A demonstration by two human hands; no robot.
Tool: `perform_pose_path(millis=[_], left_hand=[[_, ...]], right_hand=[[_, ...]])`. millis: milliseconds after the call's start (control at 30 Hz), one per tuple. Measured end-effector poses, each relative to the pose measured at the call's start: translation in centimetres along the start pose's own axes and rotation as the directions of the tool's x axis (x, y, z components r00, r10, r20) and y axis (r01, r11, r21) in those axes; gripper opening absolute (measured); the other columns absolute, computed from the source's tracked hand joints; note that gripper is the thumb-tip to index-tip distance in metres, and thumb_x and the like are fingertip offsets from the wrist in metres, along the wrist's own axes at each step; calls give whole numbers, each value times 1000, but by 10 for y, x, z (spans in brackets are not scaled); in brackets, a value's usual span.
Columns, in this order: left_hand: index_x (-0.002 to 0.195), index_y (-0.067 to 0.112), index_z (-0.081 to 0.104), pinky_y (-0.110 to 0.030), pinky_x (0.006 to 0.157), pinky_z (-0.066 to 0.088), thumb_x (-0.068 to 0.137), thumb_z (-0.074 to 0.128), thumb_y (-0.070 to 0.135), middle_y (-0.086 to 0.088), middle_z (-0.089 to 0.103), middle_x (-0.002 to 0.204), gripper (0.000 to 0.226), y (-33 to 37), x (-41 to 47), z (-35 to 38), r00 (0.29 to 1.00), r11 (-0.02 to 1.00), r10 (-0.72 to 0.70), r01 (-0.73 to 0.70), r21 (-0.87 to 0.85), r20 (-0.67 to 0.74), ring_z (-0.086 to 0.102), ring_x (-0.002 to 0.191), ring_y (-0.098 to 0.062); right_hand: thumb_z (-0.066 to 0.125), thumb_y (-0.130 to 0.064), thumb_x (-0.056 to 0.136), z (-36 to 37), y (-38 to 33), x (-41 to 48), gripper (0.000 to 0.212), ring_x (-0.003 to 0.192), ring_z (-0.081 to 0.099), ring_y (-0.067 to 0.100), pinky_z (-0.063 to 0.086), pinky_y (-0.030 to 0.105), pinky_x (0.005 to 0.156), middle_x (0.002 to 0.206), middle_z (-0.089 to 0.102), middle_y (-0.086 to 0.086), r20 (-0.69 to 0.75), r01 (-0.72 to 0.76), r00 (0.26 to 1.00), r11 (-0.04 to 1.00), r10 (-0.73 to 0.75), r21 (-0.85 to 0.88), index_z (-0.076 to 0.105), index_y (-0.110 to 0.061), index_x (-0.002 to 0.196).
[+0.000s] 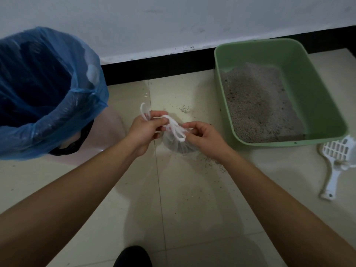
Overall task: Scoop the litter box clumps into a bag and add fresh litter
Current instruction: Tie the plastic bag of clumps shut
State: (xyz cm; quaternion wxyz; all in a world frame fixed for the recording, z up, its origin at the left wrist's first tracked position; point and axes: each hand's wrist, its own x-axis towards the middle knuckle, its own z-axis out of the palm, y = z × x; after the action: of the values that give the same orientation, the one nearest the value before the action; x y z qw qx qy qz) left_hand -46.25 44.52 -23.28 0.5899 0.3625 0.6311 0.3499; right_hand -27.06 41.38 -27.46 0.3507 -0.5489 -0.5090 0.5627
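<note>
Scooping part looks pretty much done, I'd say. The small see-through plastic bag (177, 145) has a dark lump of clumps in the bottom and sits on the pale glossy tile floor (192, 209), in the middle, between the bin and the box. It's getting tied off. The white slotted plastic scoop (335, 162) lies on the floor just beside the near right corner of the green rectangular plastic litter box (317, 93), nobody touching it. The grey gritty litter (258, 105) inside looks fairly smooth, no obvious clumps that I can make out.

What's left, as I read it: finish the knot, drop the bag in the bin with the blue plastic liner (57, 120) on the far left, then top up the box. No fresh litter container in view. Stray grains are scattered around the bag too.

Hands: both arms reach forward and meet over the bag. The left hand (142, 132) has its fingers curled round one white twisted handle loop (174, 126), with an end poking out above the knuckles. The right hand (204, 137) pinches the other side of the bag's top between thumb and fingertips, other fingers bent loosely.
</note>
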Motion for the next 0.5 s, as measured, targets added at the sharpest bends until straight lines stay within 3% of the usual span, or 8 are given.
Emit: perform_pose_path(millis=[100,200,300,400,500], left_hand=[[108,12,70,-21,58,48,88,66,8,0,72,83,21,1,0,0,997,990,-43,50,-133,56,65,65,-6],[101,8,72,-26,67,50,84,74,16,-1,72,82,19,0,1,4,1000,985,-28,30,-172,13,67,70,-11],[108,4,71,-21,64,53,85,72,4,-8,73,92,23,-2,1,8,998,990,-13,4,-139,-59,69,75,-15],[105,4,70,-22,69,55,84,68,-4,-9,72,93,22,-4,1,8,996,996,34,-41,-84,-84,71,78,-18],[95,7,68,-28,76,58,80,71,-6,-8,67,87,20,-7,3,5,989,996,88,-91,-22,-116,69,81,-21]], right_hand=[[72,-17,91,4,1,1,22,74,64,5,54,22,68,86,71,-8,-9,21,1000,1000,-21,8,75,-16,112],[74,-12,88,8,3,-1,23,93,70,8,58,28,82,106,75,-2,10,50,999,998,-51,32,76,-13,111],[75,-7,86,9,3,-5,24,84,69,3,58,27,82,94,76,-6,56,75,996,997,-74,-10,76,-21,106],[73,-8,87,4,5,-7,22,86,71,11,58,30,83,94,77,-1,134,-5,991,1000,4,5,77,-24,101],[68,-15,93,1,4,-5,10,79,69,14,57,28,77,88,76,5,98,-66,993,997,63,29,77,-15,97]])
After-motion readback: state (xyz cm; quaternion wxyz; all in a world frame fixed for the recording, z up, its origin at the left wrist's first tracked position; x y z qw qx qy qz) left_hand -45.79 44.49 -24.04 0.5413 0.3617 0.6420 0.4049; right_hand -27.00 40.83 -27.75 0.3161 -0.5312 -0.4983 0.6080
